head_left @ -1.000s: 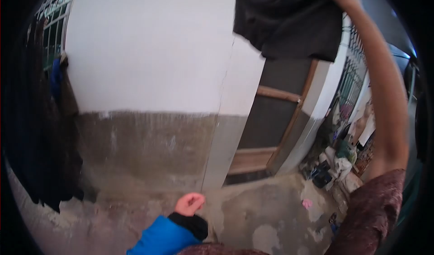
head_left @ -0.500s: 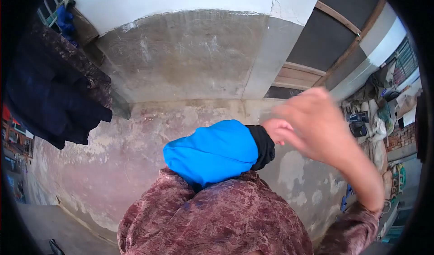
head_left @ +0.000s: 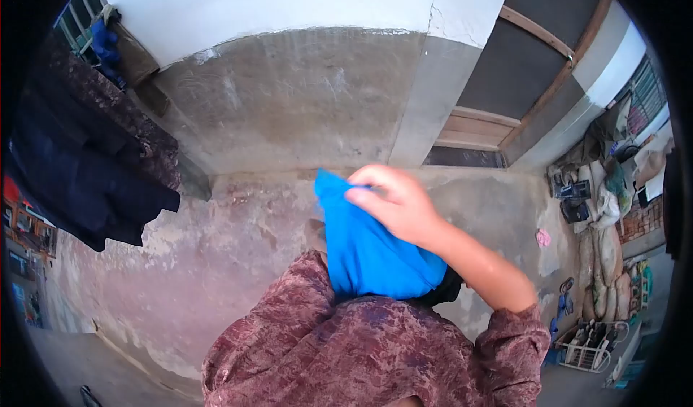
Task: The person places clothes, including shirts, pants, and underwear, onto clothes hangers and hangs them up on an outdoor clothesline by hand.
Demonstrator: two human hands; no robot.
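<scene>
A blue sleeve cover with a black cuff surrounds my left forearm in front of my body. Above it is the maroon patterned sleeve of my left arm. My right hand is closed, pinching the cover's upper edge between thumb and fingers and drawing that edge up to a point. My left hand is hidden behind the cover and my right forearm.
Dark clothes hang at the left. Ahead stand a worn wall and a wood-framed door. Stuffed sacks, a wire rack, blue footwear and a pink item lie to the right on the concrete floor.
My right hand has come left and down from the air, taking hold of the sleeve cover's edge. My left forearm has shifted right and lower, and its hand has gone out of sight.
</scene>
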